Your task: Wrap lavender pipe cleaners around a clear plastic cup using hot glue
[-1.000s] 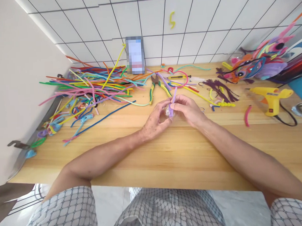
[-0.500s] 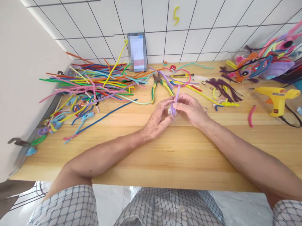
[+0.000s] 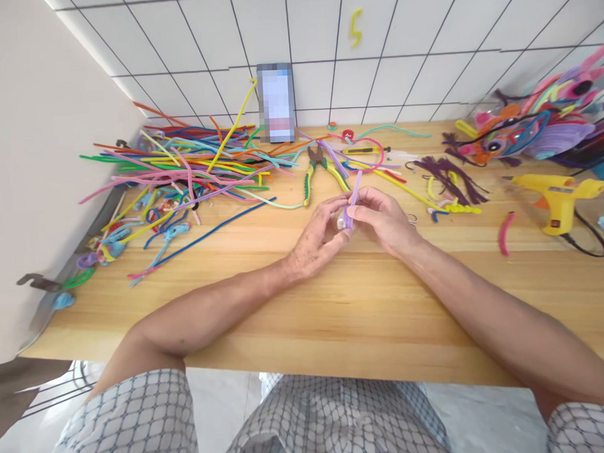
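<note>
Head view: purple strip (image 3: pixel 357 185) held between both hands over the middle of the tabletop (image 3: pixel 331 319).
I read its long axis as running away from the wearer, free end toward the tiled wall (image 3: pixel 408 21) and leaning slightly right; the lower part lies against a clear round piece (image 3: pixel 340 220), largely hidden. Left hand (image 3: pixel 317 242): curled around the clear round piece. Right hand (image 3: pixel 382 219): thumb and fingers pinching the strip. Pliers (image 3: pixel 307 185) lie just beyond, handles toward the hands, near the free end. Coloured stems (image 3: pixel 179 166) lie heaped leftward; a yellow glue gun (image 3: pixel 558 198) is well apart, rightward.
</note>
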Motion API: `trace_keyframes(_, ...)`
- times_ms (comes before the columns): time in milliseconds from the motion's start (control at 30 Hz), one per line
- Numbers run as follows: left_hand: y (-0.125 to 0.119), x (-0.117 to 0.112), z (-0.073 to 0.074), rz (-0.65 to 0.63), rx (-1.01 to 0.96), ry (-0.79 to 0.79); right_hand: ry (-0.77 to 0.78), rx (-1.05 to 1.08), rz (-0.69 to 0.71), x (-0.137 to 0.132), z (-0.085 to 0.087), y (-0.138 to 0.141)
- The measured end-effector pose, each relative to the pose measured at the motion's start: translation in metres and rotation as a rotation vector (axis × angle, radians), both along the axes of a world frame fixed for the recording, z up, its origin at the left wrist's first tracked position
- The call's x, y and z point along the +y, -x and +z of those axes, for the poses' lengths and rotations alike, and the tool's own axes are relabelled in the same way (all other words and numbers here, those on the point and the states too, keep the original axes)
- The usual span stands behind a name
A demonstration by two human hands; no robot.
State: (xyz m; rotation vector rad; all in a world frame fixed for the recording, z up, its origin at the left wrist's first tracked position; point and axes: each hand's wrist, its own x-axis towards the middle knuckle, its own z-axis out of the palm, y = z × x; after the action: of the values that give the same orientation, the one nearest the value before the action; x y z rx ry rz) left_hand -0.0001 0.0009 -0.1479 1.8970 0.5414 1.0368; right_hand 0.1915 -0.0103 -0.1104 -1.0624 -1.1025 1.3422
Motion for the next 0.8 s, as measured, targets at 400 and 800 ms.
trace_keyframes(400, 0.002, 0.001, -0.006, 0.076, 0.047, -0.139, -0.014, -0.042, -0.024, 0.000, 0.000, 0.000)
trace_keyframes(800, -0.004, -0.001, -0.011, 0.089, 0.002, -0.045, -0.003, -0.038, -0.038, 0.001, -0.001, -0.003)
